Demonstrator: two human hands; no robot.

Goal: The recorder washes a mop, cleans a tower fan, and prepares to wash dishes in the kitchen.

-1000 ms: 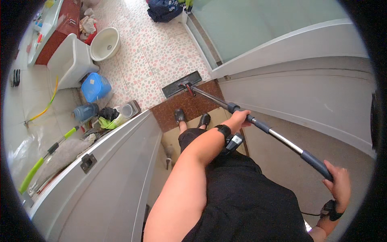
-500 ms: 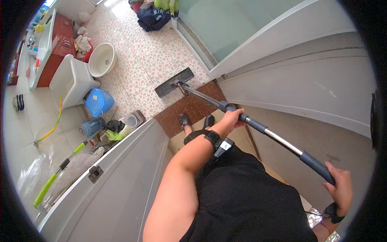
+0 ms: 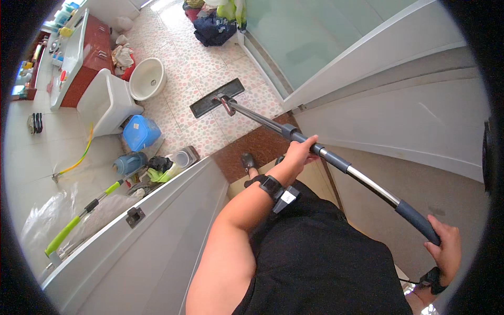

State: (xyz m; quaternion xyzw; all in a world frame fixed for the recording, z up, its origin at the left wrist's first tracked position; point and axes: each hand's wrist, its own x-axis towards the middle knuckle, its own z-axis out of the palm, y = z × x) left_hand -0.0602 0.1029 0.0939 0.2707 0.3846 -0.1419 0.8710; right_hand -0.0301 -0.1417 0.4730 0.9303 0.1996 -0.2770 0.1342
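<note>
I hold a flat mop (image 3: 373,186) with a silver and dark grey pole that slants from lower right to upper left. My left hand (image 3: 300,154) is closed round the pole near its grey joint. At the top end, my right hand (image 3: 446,249) is wrapped over the dark grip. The mop's wide black rectangular head (image 3: 205,105) lies on the pebble-patterned tile floor (image 3: 184,79), just past the brown doorway sill (image 3: 231,157). Both wrists carry black bands.
White door panels (image 3: 157,236) flank me on the left and right. Along the left stand a round white basin (image 3: 148,79), a white sink tub (image 3: 105,100), a blue lidded box (image 3: 140,132) and a green-handled pole (image 3: 65,236). A clothes pile (image 3: 215,29) lies at the far end beside frosted glass.
The mop head has slid farther from the sill, out over the tiles. Both hands keep their hold on the pole. My view has shifted slightly to the left.
</note>
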